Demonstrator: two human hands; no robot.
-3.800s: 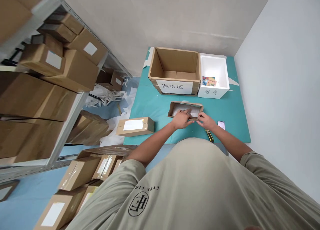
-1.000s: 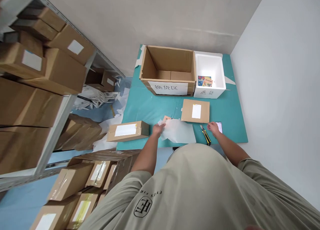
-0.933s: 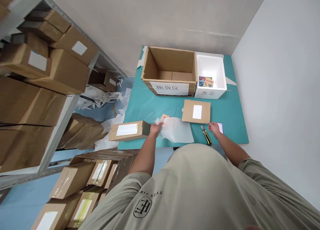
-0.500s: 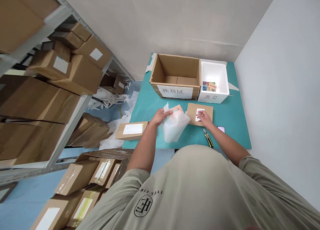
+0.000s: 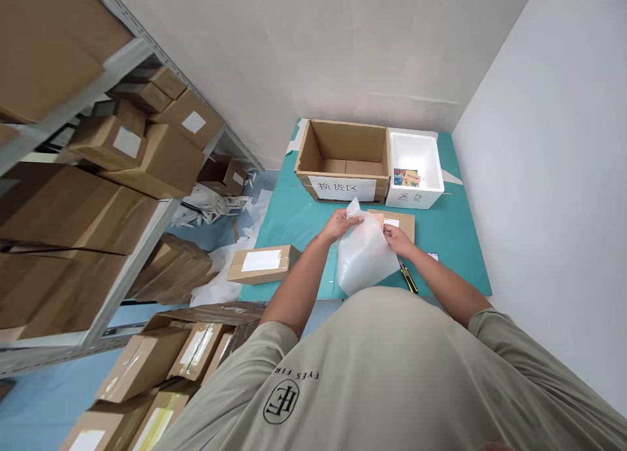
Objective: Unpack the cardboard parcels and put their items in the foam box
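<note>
My left hand (image 5: pixel 341 225) is closed on the upper edge of a sheet of white bubble wrap (image 5: pixel 363 258), which hangs down toward the table's front edge. An orange, flat item (image 5: pixel 377 218) shows at the wrap's top right, mostly covered by it. My right hand (image 5: pixel 398 240) pinches at the right side of the wrap, close to the orange item; whether it grips one or both I cannot tell. Behind this hand lies a flat cardboard box (image 5: pixel 407 223) with a white label, partly hidden. A yellow and black utility knife (image 5: pixel 407 276) lies just below my right wrist.
An open carton (image 5: pixel 343 188) and a white foam box (image 5: pixel 417 199) with colourful booklets stand at the back of the green table (image 5: pixel 274 219). A labelled box (image 5: pixel 263 265) sits at left, a phone (image 5: pixel 433 257) at right. Shelves of cartons (image 5: pixel 161 157) line the left.
My left hand has carried the bubble wrap and orange item rightward, in front of the flat box. My right hand has left the box's label and closed at the wrap's right side.
</note>
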